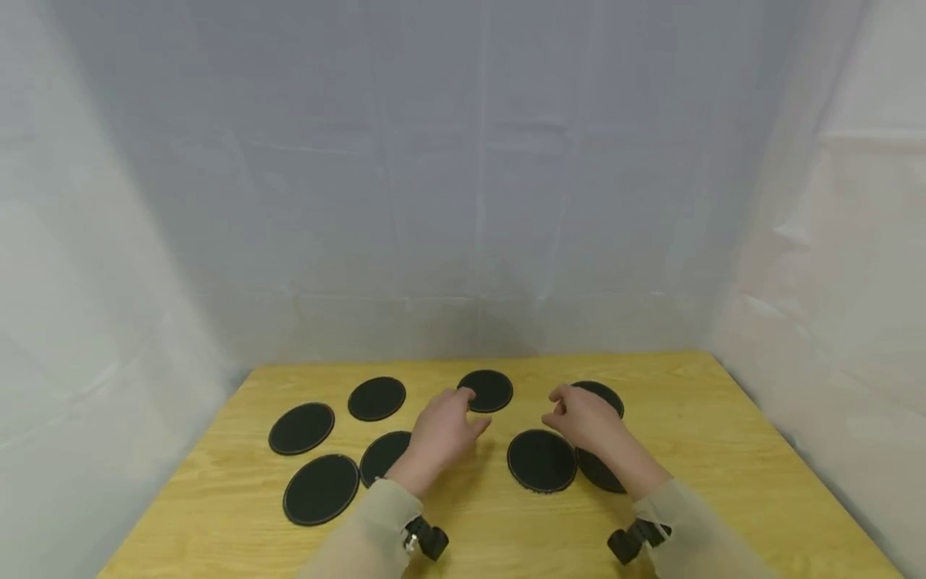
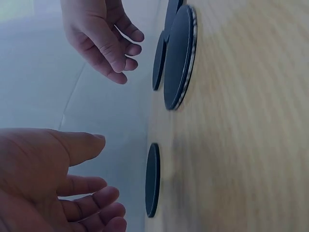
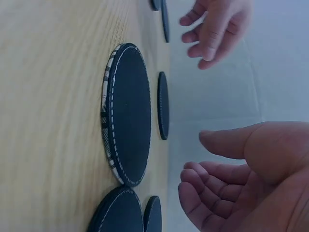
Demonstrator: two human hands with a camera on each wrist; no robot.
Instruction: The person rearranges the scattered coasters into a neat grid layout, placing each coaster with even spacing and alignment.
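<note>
Several round black coasters lie spread on a wooden table (image 1: 723,450). My left hand (image 1: 463,410) hovers over the middle, fingers relaxed and holding nothing, just short of the far centre coaster (image 1: 488,388) and partly hiding a near coaster (image 1: 379,458). My right hand (image 1: 553,408) hovers with loosely bent fingers, empty, over the far right coaster (image 1: 604,394), above a stitched coaster (image 1: 541,460). The left wrist view shows my left hand (image 2: 104,166) beside an edge-on coaster (image 2: 152,180). The right wrist view shows my right hand (image 3: 195,152) above the stitched coaster (image 3: 126,113).
More coasters lie at the left (image 1: 301,428), far left (image 1: 376,398) and near left (image 1: 321,488); another sits under my right forearm (image 1: 599,473). White sheeting (image 1: 463,201) closes in the table on three sides. Bare wood lies to the right and along the front.
</note>
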